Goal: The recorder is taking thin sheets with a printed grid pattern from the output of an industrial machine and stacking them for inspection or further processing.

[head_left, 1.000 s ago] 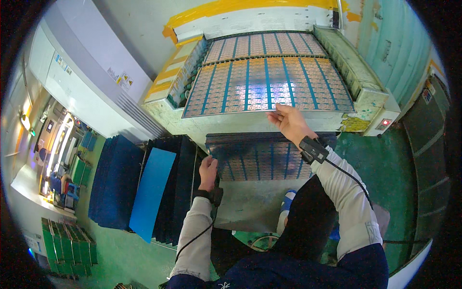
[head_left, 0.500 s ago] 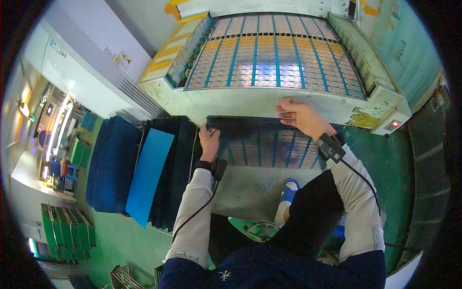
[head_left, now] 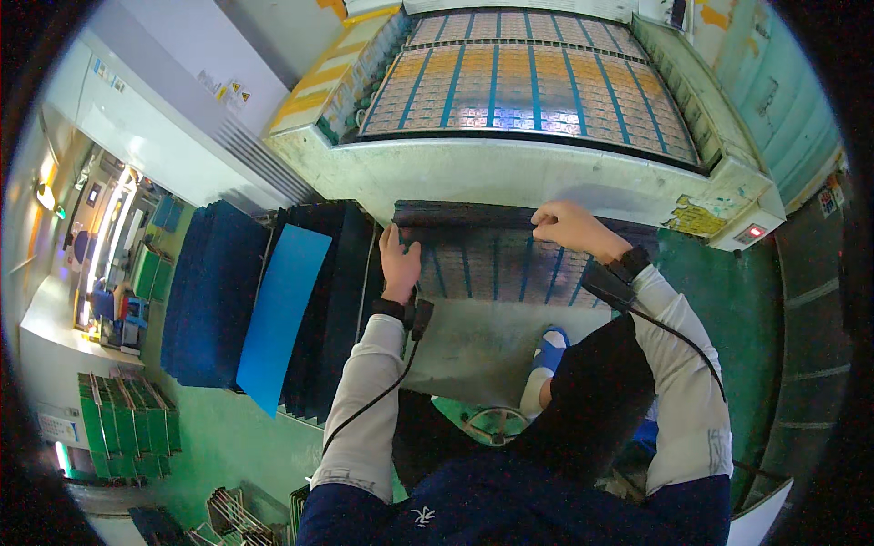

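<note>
Shining glossy and coppery like metal at one o'clock from the upper striped panel (head_left: 528,86); gleaming more dimly, with a similar metallic look, at the dial's centre from the lower striped panel (head_left: 501,268). Looking smooth, grey and metallic at five on the plate (head_left: 482,355). Showing a smooth, even blue surface at eight on the loose sheet (head_left: 284,314). Creasing as soft, matt cloth at seven and four along the pale sleeves (head_left: 357,396). Reflecting light at ten off the smooth, glossy cabinet (head_left: 150,136).

Blue-striped panels (head_left: 519,86) lie on the machine bed (head_left: 546,175).
</note>
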`<state>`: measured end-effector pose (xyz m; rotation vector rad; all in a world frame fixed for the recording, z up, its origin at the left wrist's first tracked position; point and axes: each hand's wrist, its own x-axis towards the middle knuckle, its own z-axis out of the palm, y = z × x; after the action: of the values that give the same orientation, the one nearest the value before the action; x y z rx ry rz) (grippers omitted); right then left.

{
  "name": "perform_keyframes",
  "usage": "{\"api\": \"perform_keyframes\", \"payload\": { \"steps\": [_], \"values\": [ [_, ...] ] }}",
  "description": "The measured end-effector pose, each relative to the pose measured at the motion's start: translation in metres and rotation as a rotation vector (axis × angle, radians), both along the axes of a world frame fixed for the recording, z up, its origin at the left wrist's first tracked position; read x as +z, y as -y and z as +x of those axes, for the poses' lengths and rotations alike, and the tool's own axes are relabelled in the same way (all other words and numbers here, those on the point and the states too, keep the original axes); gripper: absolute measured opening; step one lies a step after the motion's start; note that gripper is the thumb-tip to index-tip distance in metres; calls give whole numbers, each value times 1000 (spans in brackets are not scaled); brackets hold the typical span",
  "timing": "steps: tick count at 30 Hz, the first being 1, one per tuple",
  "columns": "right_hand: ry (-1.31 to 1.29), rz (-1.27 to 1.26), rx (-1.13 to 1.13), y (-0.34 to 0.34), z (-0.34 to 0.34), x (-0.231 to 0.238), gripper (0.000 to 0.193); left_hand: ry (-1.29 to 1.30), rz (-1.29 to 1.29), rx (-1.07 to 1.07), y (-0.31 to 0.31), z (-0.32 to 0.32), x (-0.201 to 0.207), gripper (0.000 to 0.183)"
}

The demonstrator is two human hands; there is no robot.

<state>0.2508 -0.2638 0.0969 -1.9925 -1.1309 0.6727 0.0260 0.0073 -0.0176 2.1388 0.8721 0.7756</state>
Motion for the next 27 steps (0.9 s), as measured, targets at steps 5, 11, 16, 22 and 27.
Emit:
{"api": "perform_keyframes", "payload": {
  "steps": [5,11,16,22,27],
  "values": [
    [402,-142,80,0,9,-28,34,19,-4,-12,7,-14,5,58],
    [453,-273,125,-10,-13,-31,34,11,128,6,27,-41,15,57],
    [526,-454,243,-18,-36,-35,25,66,186,32,51,-72,16,59],
    [695,-389,416,-22,-54,-67,17,123,105,8,67,-104,17,59],
    [714,-479,369,-33,-60,-62,19,158,-125,75,68,-126,-2,56]
  ]
}}
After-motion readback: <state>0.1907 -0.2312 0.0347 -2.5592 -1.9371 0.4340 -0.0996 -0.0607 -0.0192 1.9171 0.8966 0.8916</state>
